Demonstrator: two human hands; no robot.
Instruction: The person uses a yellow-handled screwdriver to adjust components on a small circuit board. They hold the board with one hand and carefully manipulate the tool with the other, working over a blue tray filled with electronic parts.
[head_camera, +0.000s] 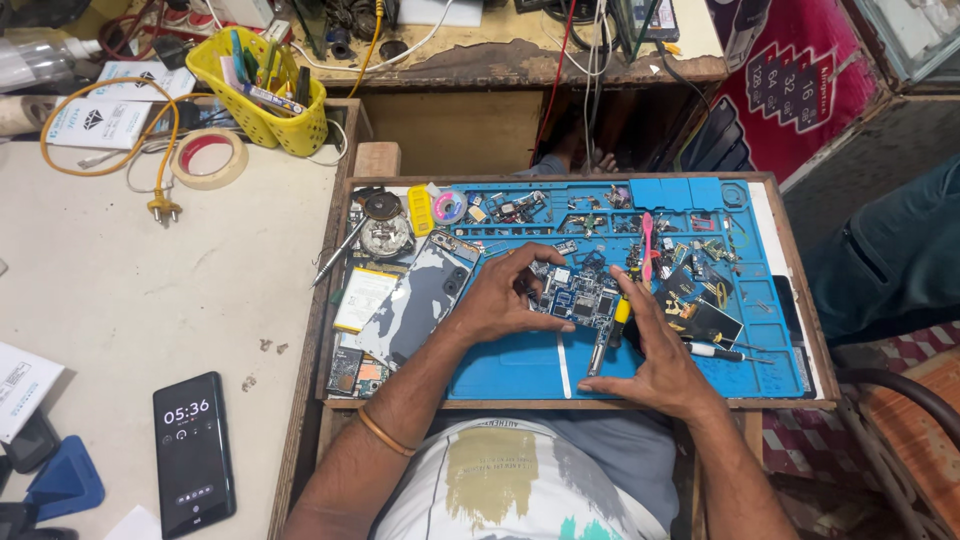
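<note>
mat (520, 365): showing bright blue
basket (262, 105): showing yellow
tape roll (209, 158): showing cream with red core
phone (192, 452): showing black
cable (110, 130): showing orange-yellow
circuit board (578, 298): showing blue

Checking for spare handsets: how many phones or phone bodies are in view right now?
2. A black phone with its screen lit lies on the white table at lower left; a grey phone body lies on the blue mat beside the left hand. Clutter may hide more.

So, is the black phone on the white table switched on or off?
On: the black phone shows a lit screen with clock digits.
</note>
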